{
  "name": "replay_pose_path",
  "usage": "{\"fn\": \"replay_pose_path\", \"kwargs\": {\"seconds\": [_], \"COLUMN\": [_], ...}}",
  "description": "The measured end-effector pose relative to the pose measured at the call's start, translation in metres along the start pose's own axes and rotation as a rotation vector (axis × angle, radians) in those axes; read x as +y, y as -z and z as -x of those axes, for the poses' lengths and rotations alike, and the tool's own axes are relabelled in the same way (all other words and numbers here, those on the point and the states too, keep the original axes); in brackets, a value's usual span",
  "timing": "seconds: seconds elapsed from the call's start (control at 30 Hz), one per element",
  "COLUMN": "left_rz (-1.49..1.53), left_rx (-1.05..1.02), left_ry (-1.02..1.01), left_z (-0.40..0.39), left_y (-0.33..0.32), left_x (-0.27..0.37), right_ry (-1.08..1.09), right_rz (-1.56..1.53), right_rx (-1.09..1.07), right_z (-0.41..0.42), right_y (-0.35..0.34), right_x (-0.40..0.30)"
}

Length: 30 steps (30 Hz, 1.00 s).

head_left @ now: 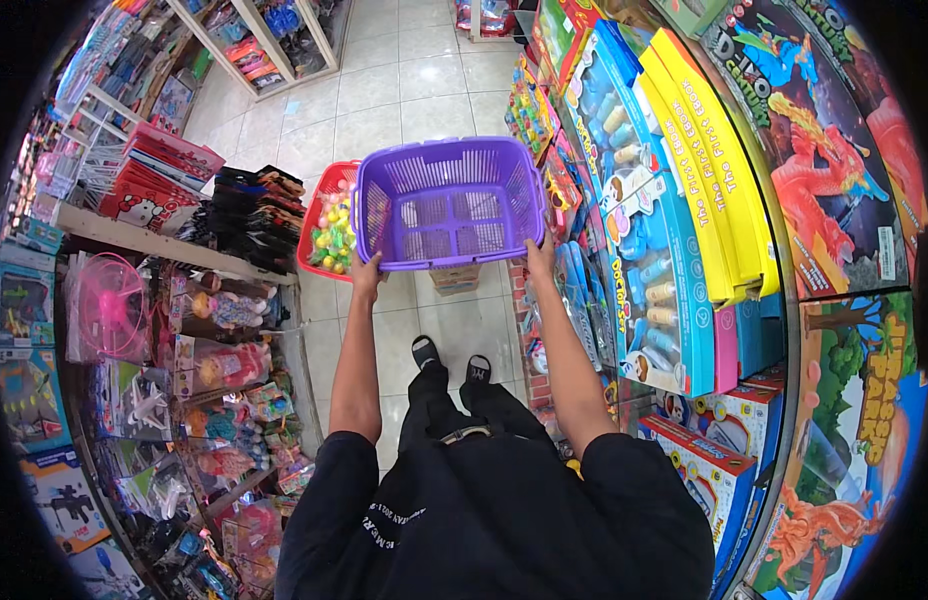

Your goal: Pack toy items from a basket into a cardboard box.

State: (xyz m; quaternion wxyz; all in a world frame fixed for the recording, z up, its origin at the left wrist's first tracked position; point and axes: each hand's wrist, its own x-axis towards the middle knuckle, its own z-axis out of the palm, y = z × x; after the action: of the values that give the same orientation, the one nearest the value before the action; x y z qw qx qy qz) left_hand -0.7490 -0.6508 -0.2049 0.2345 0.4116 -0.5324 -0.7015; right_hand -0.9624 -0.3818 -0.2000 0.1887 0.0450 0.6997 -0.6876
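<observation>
Both my hands hold a purple plastic basket (450, 202) out in front of me, and nothing lies inside it. My left hand (366, 276) grips its near left corner. At the near right corner, my right hand (540, 259) is closed on the rim. Behind and left of the purple basket is a red plastic basket (308, 232) with small yellow, green and pink items in clear wrapping (333, 236). Part of the red basket is hidden by the purple one. Below the purple basket a small stack of brown, box-like pieces (456, 279) partly shows.
Shelves with packaged dolls (228, 367) and a pink fan-like toy (110, 296) line the left side. Dark folded goods (258, 214) lie on a ledge. On the right stand doctor toy sets (651, 277), yellow book boxes (711, 172) and dinosaur toy boxes (839, 165). A tiled floor (374, 97) runs between.
</observation>
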Motion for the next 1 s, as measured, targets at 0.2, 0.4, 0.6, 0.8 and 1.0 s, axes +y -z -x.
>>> {"fn": "replay_pose_path", "kwargs": {"seconds": [0.2, 0.4, 0.6, 0.8, 1.0], "left_rz": [-0.058, -0.056, 0.067, -0.593, -0.296], "left_rx": [0.034, -0.141, -0.006, -0.047, 0.242], "left_ry": [0.145, 0.276, 0.259, 0.431, 1.077], "left_z": [0.028, 0.023, 0.079, 0.199, 0.354], "left_y": [0.006, -0.017, 0.027, 0.126, 0.215], "left_x": [0.012, 0.015, -0.026, -0.155, -0.217], "right_ry": [-0.04, 0.129, -0.202, -0.536, -0.9], "right_rz": [0.054, 0.139, -0.1, 0.301, 0.66], "right_rx": [-0.046, 0.107, -0.061, -0.469, -0.536], "right_z": [-0.004, -0.029, 0.047, 0.142, 0.175], "right_y": [-0.008, 0.024, 0.009, 0.068, 0.127], "right_x": [0.025, 0.048, 0.054, 0.17, 0.201]}}
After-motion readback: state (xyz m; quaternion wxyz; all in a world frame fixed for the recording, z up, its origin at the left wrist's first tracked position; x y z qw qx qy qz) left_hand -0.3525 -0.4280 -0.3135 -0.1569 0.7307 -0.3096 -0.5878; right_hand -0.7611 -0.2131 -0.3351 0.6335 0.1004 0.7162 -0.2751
